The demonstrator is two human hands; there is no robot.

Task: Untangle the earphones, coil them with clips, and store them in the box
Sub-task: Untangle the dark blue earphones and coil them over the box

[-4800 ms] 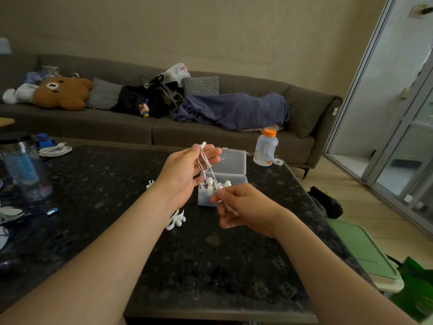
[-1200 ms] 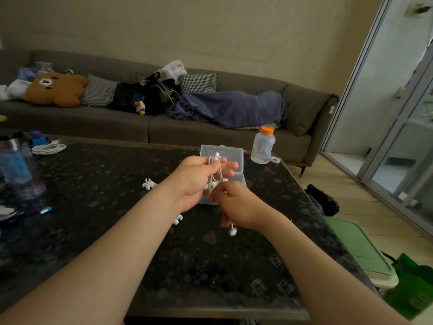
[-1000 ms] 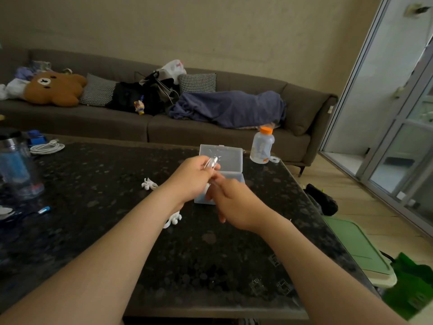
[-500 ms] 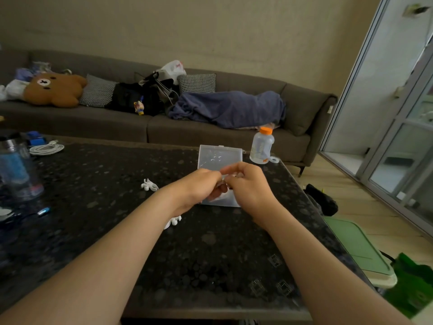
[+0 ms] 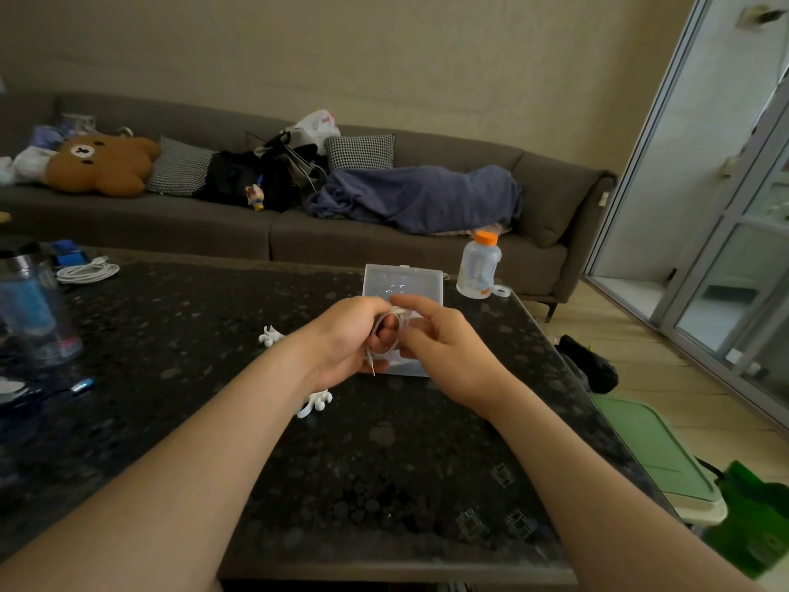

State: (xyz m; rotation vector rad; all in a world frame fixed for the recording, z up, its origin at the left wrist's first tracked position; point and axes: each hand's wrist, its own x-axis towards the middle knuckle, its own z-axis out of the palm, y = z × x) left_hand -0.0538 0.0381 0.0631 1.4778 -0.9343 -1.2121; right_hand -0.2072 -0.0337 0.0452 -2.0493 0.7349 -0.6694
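My left hand (image 5: pixel 346 340) grips a small coil of white earphone cable (image 5: pixel 386 331), with the metal jack plug hanging below the fingers. My right hand (image 5: pixel 439 348) pinches the same coil from the right side. Both hands hover just in front of the clear plastic box (image 5: pixel 401 284), whose lid stands open behind them; the box body is mostly hidden by my hands. Two white clips lie on the dark table: one (image 5: pixel 270 335) left of my left wrist, another (image 5: pixel 316 403) under my left forearm.
The dark speckled table (image 5: pixel 384 463) carries a bottle with an orange cap (image 5: pixel 478 267) right of the box, a clear tumbler (image 5: pixel 30 309) and a white cable bundle (image 5: pixel 87 272) at the left. A grey sofa stands behind. A green-lidded bin (image 5: pixel 653 455) sits on the floor right.
The loose cable that my hands were winding is now a tight coil held between both hands. The dangling earbud is no longer visible. My hands have moved slightly nearer to me from the box.
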